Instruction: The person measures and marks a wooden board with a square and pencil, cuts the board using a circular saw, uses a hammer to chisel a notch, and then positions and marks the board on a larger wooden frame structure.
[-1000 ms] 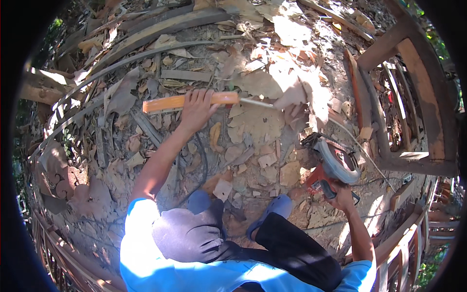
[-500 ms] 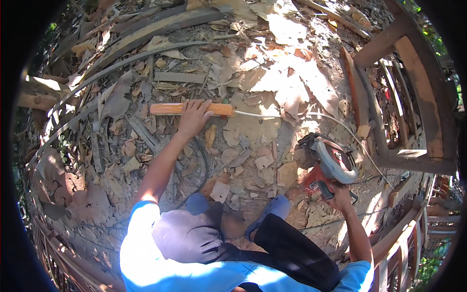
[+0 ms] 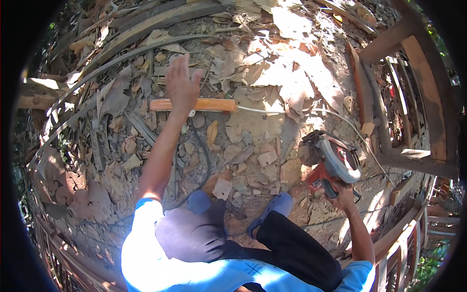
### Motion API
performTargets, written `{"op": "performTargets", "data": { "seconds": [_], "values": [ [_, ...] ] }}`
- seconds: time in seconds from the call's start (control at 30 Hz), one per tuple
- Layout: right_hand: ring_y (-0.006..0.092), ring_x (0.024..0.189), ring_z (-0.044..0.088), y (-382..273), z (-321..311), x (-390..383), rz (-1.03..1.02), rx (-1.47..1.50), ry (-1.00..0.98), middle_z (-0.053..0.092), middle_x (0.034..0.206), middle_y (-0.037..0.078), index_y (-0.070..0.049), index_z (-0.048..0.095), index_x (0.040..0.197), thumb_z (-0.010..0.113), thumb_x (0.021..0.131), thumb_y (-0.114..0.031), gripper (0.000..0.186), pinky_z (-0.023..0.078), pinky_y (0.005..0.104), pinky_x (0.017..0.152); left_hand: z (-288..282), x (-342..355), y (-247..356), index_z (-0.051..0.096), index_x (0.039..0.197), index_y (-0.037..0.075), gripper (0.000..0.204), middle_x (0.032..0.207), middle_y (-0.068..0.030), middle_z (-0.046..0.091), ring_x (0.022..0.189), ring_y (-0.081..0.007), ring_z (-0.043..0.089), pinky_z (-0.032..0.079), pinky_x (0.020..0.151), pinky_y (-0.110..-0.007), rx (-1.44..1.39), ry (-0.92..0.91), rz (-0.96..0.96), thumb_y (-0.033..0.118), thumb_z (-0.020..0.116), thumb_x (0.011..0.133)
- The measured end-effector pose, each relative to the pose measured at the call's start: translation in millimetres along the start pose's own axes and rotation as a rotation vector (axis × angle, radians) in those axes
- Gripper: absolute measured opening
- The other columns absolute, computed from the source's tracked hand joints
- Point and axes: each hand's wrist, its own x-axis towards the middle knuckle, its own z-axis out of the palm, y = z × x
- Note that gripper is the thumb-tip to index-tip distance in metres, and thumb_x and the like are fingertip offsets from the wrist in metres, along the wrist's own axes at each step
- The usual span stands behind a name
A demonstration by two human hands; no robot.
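Observation:
My left hand [image 3: 183,85] is raised above an orange power strip [image 3: 216,104] on the ground, fingers stretched out and thumb apart, with nothing in it. From the strip's right end runs a white cord [image 3: 267,111]. A dark cable [image 3: 208,160] curves down from the strip's near side, below my wrist. At the right, my right hand [image 3: 342,194] is closed around the rear handle of a red and grey circular saw [image 3: 335,163]. Its round blade guard faces up and the saw sits low over the leaves; whether it touches the ground I cannot tell.
Dry leaves [image 3: 292,170] and wood scraps cover the dirt. Long curved boards [image 3: 126,36] lie at the far left. A wooden frame [image 3: 433,97] stands at the right, with slatted wood [image 3: 404,243] at the near right. My shoe [image 3: 272,211] is between the saw and strip.
My left hand has let go of the power strip and lifted, its fingers straightening away from me. The right hand still holds the saw in nearly the same place.

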Motion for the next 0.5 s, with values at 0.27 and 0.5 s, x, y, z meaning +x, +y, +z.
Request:
{"op": "performTargets", "data": {
  "seconds": [0.27,0.5],
  "values": [
    [0.0392,0.111,0.063,6,1,-6,-0.042,-0.040,0.030,0.068,0.115,0.017,-0.012,0.068,0.121,0.082,0.064,-0.027,0.060,0.044,0.0489,0.101,59,-67,9,0.047,0.149,0.012,0.062,0.150,-0.0190,0.048,0.142,-0.0412,0.039,0.028,0.117,-0.058,0.173,-0.289,-0.023,0.049,0.056,0.100],
    [0.0388,0.105,0.062,11,4,-5,-0.021,-0.004,0.016,0.066,0.106,0.016,-0.006,0.068,0.115,0.084,0.065,-0.028,0.057,0.046,0.0486,0.095,34,-110,9,0.051,0.148,0.010,0.062,0.151,-0.0139,0.051,0.143,-0.0372,0.041,0.028,0.118,-0.056,0.173,-0.465,0.047,0.050,0.054,0.100]
  ]
}}
